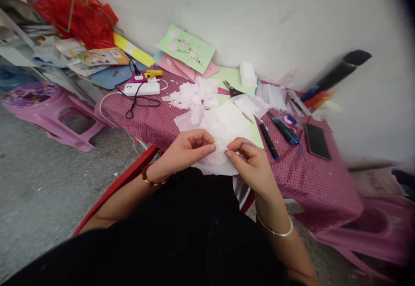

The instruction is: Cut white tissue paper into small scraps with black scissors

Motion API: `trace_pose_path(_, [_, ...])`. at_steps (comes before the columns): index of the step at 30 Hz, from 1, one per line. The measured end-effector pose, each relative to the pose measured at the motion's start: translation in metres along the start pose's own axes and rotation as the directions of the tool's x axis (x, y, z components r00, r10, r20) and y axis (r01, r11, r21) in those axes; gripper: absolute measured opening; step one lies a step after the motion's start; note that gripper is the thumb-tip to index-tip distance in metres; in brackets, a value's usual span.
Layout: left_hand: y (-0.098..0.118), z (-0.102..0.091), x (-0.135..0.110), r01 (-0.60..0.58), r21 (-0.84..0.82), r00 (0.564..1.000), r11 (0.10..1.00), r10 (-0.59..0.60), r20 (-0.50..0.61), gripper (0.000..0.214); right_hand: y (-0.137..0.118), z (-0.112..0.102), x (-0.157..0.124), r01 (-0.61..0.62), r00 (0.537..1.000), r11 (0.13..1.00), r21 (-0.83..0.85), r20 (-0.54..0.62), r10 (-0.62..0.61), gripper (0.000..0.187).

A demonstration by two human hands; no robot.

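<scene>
Pinching thin, wrinkled white paper (221,151), the fingers (205,150) curl.

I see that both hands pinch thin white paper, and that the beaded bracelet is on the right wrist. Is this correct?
Not entirely: the head view shows the beaded bracelet on the left wrist, not the right. The left hand and the right hand do pinch thin white paper.

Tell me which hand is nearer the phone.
Right. The right hand is left of the phone; the left hand is on that same side, farther away.
</scene>
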State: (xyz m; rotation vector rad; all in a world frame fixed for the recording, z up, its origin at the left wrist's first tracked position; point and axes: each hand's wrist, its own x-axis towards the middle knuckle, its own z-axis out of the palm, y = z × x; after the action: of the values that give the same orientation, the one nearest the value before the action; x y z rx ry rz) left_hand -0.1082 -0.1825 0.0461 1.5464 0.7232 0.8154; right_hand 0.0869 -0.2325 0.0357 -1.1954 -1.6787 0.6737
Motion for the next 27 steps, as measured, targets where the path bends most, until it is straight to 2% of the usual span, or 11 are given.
trace_pose_path(3, [-0.0022,0.0037,0.0001,-0.02,0.028,1.0,0.999,0.02,-0.014,0.025,-0.0029,0.003,0.0,0.025,0.999,1.0,-0.009,0.025,-0.025,0.012])
trace_pose_path(6, [-0.0017,0.0072,-0.0008,-0.064,0.117,0.998,0.991,0.061,0.024,0.021,-0.0066,0.004,-0.0005,0.047,0.998,0.998,-0.028,0.044,-0.046,0.012])
trace_pose_path(8, [-0.0007,0.0074,-0.0015,-0.101,0.189,0.994,0.977,0.092,0.056,0.019,-0.0081,0.0034,-0.0005,0.048,0.998,0.998,-0.042,0.033,-0.046,0.013])
trace_pose_path(10, [0.0002,0.0054,-0.0017,-0.123,0.224,0.992,0.967,0.117,0.043,0.019,-0.0088,0.002,-0.0002,0.041,0.999,0.998,-0.053,0.002,-0.041,0.015])
trace_pose_path(14, [0.0008,0.0003,-0.001,-0.113,0.175,0.991,0.978,0.123,-0.049,0.02,-0.0092,-0.0005,0.0,0.015,0.999,0.998,-0.064,-0.037,-0.018,0.017])
trace_pose_path(19, [-0.0002,0.0011,-0.0005,-0.069,0.148,0.998,0.987,0.07,-0.002,0.02,-0.0091,-0.0014,-0.0018,-0.004,1.0,0.999,-0.031,0.012,0.005,0.008])
trace_pose_path(22, [0.0003,0.0034,-0.0008,-0.084,0.187,0.996,0.979,0.082,0.022,0.018,-0.0079,-0.0004,-0.0023,-0.04,0.997,0.999,0.009,0.062,0.039,0.003])
trace_pose_path(27, [0.003,0.0039,-0.0011,-0.107,0.195,0.994,0.975,0.099,0.049,0.016,-0.0039,0.0034,-0.0009,-0.116,0.992,0.989,0.096,0.064,0.111,0.013])
